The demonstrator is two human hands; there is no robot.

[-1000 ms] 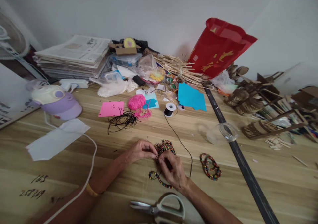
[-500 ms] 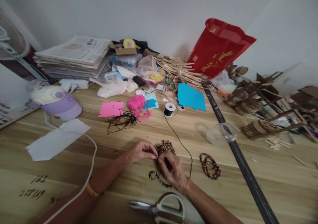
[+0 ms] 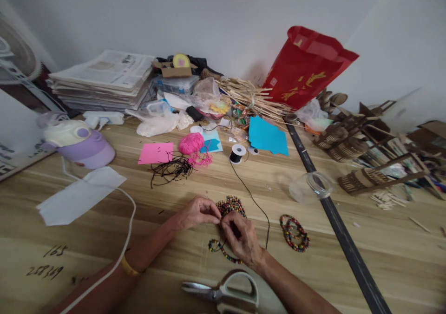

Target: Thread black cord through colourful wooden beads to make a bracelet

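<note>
My left hand point(image 3: 198, 212) and my right hand point(image 3: 242, 238) meet fingertip to fingertip over the wooden table point(image 3: 383, 239), both pinched closed. Between them runs a thin black cord point(image 3: 256, 204) that leads back to a small spool point(image 3: 238, 153). A partly strung line of coloured beads point(image 3: 223, 252) hangs in a curve under my right hand. Just behind my fingers lies a heap of loose coloured beads point(image 3: 230, 206). Whether a bead sits in the left pinch is too small to tell.
Finished bead bracelets point(image 3: 294, 232) lie to the right, scissors point(image 3: 223, 293) at the near edge. A clear jar point(image 3: 311, 186) lies on its side by a dark metal bar point(image 3: 343, 239). Pink yarn point(image 3: 191, 143), coloured paper, newspapers point(image 3: 104, 77), a red bag point(image 3: 306, 65) and wooden models crowd the back.
</note>
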